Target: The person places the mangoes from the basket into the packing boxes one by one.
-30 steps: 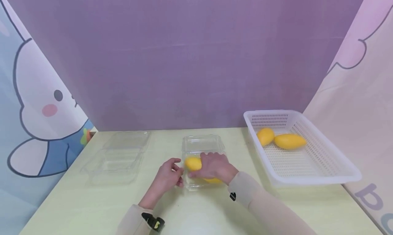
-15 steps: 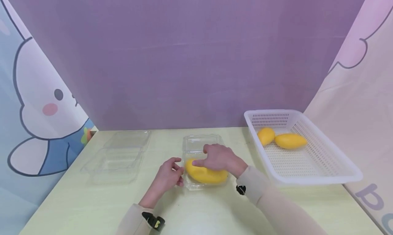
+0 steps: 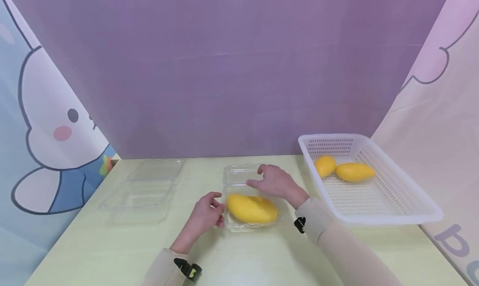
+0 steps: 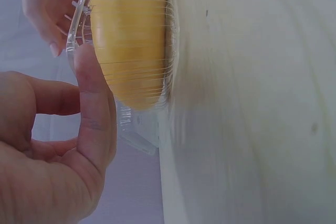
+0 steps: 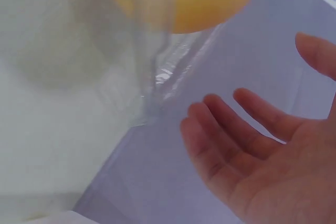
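A yellow mango [image 3: 251, 209] lies crosswise in the near half of a clear plastic clamshell box [image 3: 236, 228], whose lid [image 3: 239, 176] is folded back flat on the far side. My left hand [image 3: 206, 213] is at the box's left edge with fingers loosely bent. In the left wrist view one finger [image 4: 94, 114] touches the box's rim, and the mango shows through the ribbed wall. Above the box's hinge and right side hovers my right hand [image 3: 277, 180], fingers apart and holding nothing. The right wrist view shows its relaxed fingers [image 5: 226, 140] clear of the mango.
To the right stands a white perforated basket [image 3: 385, 220] with two more mangoes [image 3: 354, 172] in its far left part. Another clear clamshell box [image 3: 140, 200] lies opened at the left of the table [image 3: 239, 261]. A purple panel [image 3: 239, 78] rises behind.
My right hand has let go of the mango and moved up and to the right, leaving the fruit in the box. The left hand has stayed at the box's left edge.
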A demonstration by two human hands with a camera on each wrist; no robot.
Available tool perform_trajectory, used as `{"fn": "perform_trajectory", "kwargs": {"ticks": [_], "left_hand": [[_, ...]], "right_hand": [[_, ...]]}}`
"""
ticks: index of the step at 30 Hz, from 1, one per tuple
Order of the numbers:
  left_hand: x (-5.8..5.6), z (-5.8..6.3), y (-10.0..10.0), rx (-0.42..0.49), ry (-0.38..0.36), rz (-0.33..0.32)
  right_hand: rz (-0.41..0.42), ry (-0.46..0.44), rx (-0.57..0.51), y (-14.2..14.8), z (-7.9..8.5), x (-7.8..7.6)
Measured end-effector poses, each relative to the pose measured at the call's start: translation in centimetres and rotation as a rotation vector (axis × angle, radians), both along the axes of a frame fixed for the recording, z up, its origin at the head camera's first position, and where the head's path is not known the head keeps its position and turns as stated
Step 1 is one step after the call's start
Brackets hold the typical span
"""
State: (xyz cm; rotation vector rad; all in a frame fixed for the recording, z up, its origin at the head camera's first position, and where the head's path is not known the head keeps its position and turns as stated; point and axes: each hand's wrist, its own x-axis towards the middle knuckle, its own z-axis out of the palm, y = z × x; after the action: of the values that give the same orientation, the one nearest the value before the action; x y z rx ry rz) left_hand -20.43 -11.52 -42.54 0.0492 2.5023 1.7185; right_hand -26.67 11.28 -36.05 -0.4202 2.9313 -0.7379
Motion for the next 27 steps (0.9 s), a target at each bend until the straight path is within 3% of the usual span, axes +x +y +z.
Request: {"fn": "perform_trajectory", "kwargs": {"ticks": [11, 27], "left_hand": [[0.0, -0.1, 0.0, 0.003, -0.004, 0.001], [0.1, 0.0, 0.1, 0.001, 0.005, 0.007]], "right_hand": [[-0.089, 0.024, -0.063, 1.4, -1.9, -1.5], [-0.163, -0.131, -0.053, 2.6, -3.9, -2.3]]}}
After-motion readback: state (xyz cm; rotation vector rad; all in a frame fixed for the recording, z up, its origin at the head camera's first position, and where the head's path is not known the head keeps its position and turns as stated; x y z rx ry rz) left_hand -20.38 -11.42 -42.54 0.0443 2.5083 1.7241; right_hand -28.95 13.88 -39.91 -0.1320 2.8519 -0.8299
